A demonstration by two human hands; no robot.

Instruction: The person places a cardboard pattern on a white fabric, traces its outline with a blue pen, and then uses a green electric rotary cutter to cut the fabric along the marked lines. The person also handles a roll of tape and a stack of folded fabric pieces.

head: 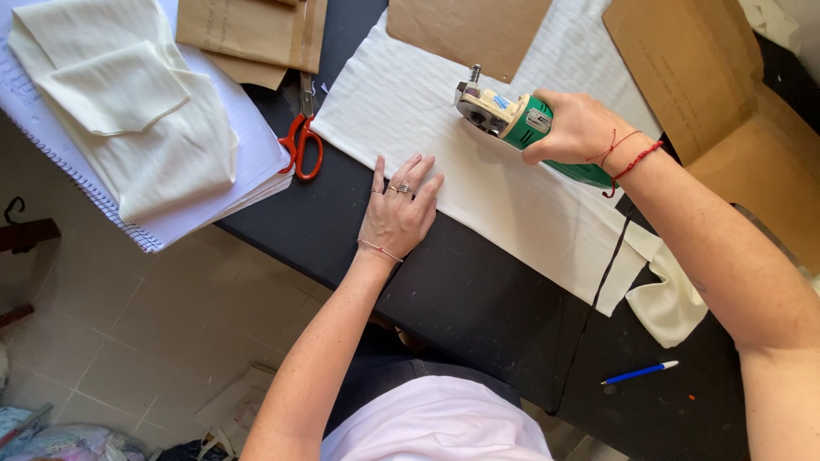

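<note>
Head view: right hand (581,128) wrapped tight around the green body of an electric fabric cutter (512,119), fingers closed on the handle. Cutter's cream-coloured head sits on the white fabric (478,188), pointing up-left, near the lower edge of a brown paper pattern (465,30). Black cord (611,260) runs from the cutter's rear down across the fabric and the black table (461,290). Red string bands on the right wrist.

Left hand (400,213) flat, palm down, fingers spread, not gripping anything. Fingertips press on the near edge of the white fabric; heel of the hand is on the bare table. Rings on two fingers, thin band at the wrist. It sits below-left of the cutter, apart from it.

Fabric lies spread diagonally across the table, one loose cream corner hanging off lower right.

Orange-handled scissors (301,145) lie left of the fabric, blades under more brown paper pieces (252,34). Folded cream fabric pieces (128,102) stacked on a spiral notebook (171,226) at the table's left edge. Larger cardboard pattern (709,94) upper right. Blue pen (641,372) on the table lower right, well apart from both hands.
</note>
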